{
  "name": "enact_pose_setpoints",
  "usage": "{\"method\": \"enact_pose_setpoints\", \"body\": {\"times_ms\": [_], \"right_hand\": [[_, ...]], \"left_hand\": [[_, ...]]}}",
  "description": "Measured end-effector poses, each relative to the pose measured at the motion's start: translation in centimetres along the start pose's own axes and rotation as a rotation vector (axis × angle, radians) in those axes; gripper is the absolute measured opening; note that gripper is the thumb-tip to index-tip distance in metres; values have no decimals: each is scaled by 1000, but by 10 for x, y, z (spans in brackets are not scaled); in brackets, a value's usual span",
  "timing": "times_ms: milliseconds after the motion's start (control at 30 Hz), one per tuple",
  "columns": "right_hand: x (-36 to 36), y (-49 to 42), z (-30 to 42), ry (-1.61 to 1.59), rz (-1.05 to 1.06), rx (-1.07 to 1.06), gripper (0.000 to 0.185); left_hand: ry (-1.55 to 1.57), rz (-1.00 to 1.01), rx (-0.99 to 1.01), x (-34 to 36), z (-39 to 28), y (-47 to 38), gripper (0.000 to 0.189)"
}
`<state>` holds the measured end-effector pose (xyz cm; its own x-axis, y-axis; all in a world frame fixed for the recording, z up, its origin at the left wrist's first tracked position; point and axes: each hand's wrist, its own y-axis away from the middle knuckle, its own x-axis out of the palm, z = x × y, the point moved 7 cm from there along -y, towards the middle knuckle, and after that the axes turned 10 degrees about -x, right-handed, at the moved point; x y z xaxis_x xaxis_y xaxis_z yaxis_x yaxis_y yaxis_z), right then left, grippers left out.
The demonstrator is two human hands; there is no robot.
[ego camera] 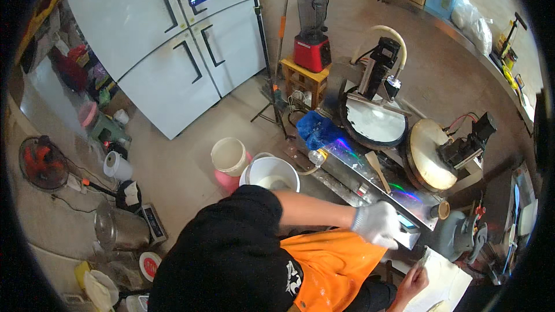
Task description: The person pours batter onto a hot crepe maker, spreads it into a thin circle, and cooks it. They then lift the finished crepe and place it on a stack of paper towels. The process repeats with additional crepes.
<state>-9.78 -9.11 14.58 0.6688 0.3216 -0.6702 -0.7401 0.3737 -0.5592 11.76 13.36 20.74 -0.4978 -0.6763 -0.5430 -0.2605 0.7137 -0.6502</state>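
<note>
A white knitted glove covers my left hand (378, 224), which is above the near end of the metal bench, beside a small device with a lit screen (406, 222). Its fingers look partly curled and blurred; whether they hold anything is unclear. My bare right hand (412, 284) is lower down, its fingers curled at the left edge of a floppy white sheet (444, 279), perhaps cloth or thin dough. Past the bench are a round hotplate coated with white batter (375, 123) and a second, pale round plate (429, 154), each under a black motor unit. A wooden spatula (378, 171) rests on the bench.
A white bucket (275, 171) with pale liquid and a cream bucket (228, 156) stand beside me. A blue cloth (315, 130) lies at the bench's far end. A red blender (312, 52) sits on a wooden stool near a tripod (264, 47). A grey gas cylinder (453, 236) stands right.
</note>
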Motion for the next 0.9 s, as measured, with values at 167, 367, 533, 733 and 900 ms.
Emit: {"method": "enact_pose_setpoints", "body": {"times_ms": [167,367,533,733,900], "right_hand": [[25,-7,9,153,209,-259,47],[-15,162,-35,165,267,402,42],[-28,207,-32,235,131,611,41],[-24,155,-25,171,-129,532,42],[30,32,19,-146,-145,180,41]], "left_hand": [[11,95,48,21,-14,-2,53],[-83,-39,-482,-39,48,125,57],[-330,-146,-840,-76,54,210,57],[-172,130,-832,-22,73,171,49],[227,144,-804,52,77,100,37]]}}
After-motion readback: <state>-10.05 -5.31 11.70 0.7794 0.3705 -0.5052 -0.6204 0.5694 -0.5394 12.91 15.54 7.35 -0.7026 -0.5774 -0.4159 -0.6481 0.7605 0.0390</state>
